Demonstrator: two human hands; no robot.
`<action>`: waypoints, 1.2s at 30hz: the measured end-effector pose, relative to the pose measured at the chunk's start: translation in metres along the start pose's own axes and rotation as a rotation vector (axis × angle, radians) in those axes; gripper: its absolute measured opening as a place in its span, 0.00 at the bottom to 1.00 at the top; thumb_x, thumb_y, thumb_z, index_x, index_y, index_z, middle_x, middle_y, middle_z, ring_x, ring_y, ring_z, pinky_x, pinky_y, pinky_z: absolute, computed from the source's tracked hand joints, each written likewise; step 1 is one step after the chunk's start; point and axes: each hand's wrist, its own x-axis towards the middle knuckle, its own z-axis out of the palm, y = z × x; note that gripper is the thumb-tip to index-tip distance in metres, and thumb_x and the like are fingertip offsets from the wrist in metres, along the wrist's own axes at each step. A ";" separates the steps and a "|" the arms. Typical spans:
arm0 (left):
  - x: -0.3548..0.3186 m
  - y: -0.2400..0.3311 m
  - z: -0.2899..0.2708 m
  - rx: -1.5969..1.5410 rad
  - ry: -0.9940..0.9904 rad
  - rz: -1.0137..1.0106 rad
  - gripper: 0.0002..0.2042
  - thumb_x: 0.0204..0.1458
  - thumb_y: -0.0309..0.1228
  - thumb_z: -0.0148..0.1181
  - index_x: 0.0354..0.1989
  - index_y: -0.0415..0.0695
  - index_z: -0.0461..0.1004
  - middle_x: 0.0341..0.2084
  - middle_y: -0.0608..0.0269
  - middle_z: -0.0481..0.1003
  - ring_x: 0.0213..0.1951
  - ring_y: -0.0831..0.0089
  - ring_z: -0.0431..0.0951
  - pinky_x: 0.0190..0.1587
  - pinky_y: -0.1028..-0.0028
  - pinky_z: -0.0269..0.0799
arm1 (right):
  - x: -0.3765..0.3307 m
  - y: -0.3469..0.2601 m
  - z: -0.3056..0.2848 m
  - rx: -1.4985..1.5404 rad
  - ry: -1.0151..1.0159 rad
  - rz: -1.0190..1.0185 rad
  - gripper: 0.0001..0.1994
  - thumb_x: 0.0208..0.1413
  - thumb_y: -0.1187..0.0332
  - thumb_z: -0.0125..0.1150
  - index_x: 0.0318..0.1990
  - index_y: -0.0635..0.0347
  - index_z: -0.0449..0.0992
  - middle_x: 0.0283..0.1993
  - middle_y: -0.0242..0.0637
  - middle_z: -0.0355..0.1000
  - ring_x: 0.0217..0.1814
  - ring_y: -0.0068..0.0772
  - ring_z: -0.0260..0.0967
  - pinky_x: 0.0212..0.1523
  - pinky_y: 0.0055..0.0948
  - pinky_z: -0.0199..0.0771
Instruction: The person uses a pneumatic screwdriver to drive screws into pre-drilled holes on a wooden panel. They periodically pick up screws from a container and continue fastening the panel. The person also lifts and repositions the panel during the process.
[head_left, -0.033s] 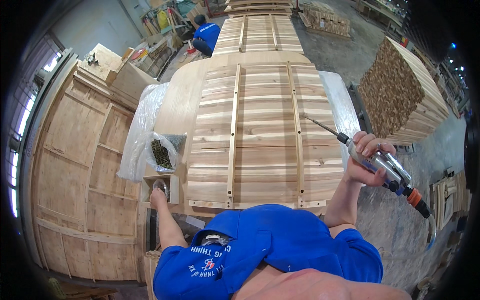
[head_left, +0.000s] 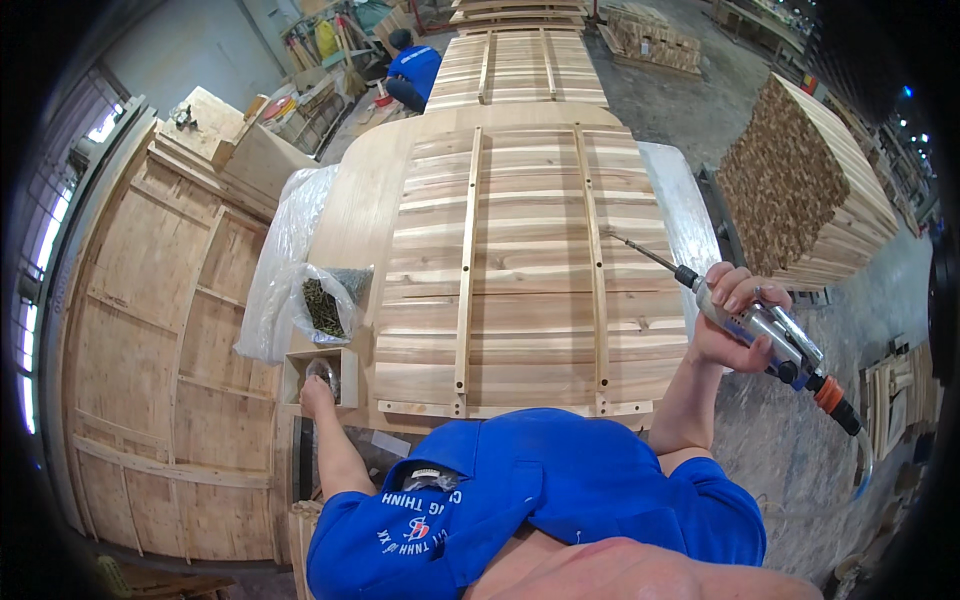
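Note:
My right hand [head_left: 738, 315] is wrapped round a silver air screwdriver [head_left: 768, 338] with an orange fitting and a hose. Its long bit [head_left: 648, 252] points left over a slatted wooden panel [head_left: 530, 335]. Two long battens [head_left: 467, 270] with dark holes run lengthwise on this panel. At the lower left, my left hand [head_left: 315, 393] reaches into a small wooden box [head_left: 347, 380]. Clear plastic [head_left: 324, 371] shows inside, by the fingers, which are mostly hidden. Just beyond the box, an opened plastic bag [head_left: 322, 306] holds many small dark yellowish pieces, perhaps screws.
Clear plastic sheeting [head_left: 283, 262] drapes the panel's left side. A large wooden frame [head_left: 130, 340] stands further left. To the right rises a tall stack of wood strips [head_left: 785, 180]. A co-worker in blue [head_left: 413, 70] crouches at the far left beside another slatted panel [head_left: 515, 70].

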 end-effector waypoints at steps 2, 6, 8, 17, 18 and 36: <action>-0.001 0.003 0.003 -0.029 0.032 -0.019 0.11 0.52 0.37 0.49 0.34 0.47 0.77 0.36 0.51 0.76 0.40 0.49 0.74 0.43 0.56 0.69 | -0.001 0.001 0.000 0.003 -0.010 0.006 0.24 0.49 0.49 0.48 0.45 0.60 0.61 0.23 0.36 0.62 0.23 0.31 0.62 0.29 0.36 0.66; 0.006 0.001 0.003 -0.557 0.185 0.083 0.09 0.52 0.31 0.51 0.34 0.41 0.76 0.33 0.54 0.77 0.34 0.61 0.77 0.36 0.67 0.73 | 0.002 0.004 0.003 0.015 -0.036 0.017 0.24 0.49 0.50 0.48 0.45 0.60 0.61 0.23 0.36 0.62 0.24 0.31 0.62 0.29 0.35 0.65; 0.008 0.005 0.002 -1.014 0.144 -0.016 0.07 0.52 0.27 0.53 0.35 0.38 0.75 0.30 0.57 0.77 0.30 0.69 0.77 0.32 0.73 0.73 | 0.002 0.006 0.006 0.033 -0.053 0.019 0.24 0.49 0.50 0.49 0.45 0.60 0.60 0.23 0.36 0.63 0.24 0.31 0.62 0.29 0.35 0.65; -0.121 0.213 -0.021 -1.712 -0.849 0.279 0.09 0.52 0.25 0.55 0.40 0.35 0.72 0.30 0.56 0.76 0.29 0.74 0.77 0.32 0.79 0.74 | -0.004 0.017 0.055 0.261 -0.134 0.127 0.23 0.50 0.52 0.52 0.46 0.60 0.60 0.25 0.36 0.63 0.25 0.32 0.63 0.34 0.38 0.65; -0.141 0.235 -0.037 -1.694 -0.914 0.329 0.09 0.53 0.25 0.54 0.41 0.35 0.71 0.30 0.56 0.76 0.28 0.74 0.77 0.32 0.79 0.74 | -0.004 0.017 0.058 0.286 -0.158 0.140 0.23 0.49 0.54 0.55 0.46 0.60 0.61 0.26 0.36 0.64 0.26 0.33 0.64 0.35 0.39 0.65; -0.199 0.307 -0.082 -1.745 -1.215 0.448 0.10 0.56 0.22 0.47 0.44 0.31 0.68 0.35 0.52 0.75 0.37 0.67 0.78 0.43 0.74 0.76 | -0.008 0.008 0.058 0.256 -0.270 0.093 0.24 0.49 0.53 0.53 0.47 0.60 0.61 0.27 0.37 0.65 0.28 0.33 0.64 0.36 0.39 0.64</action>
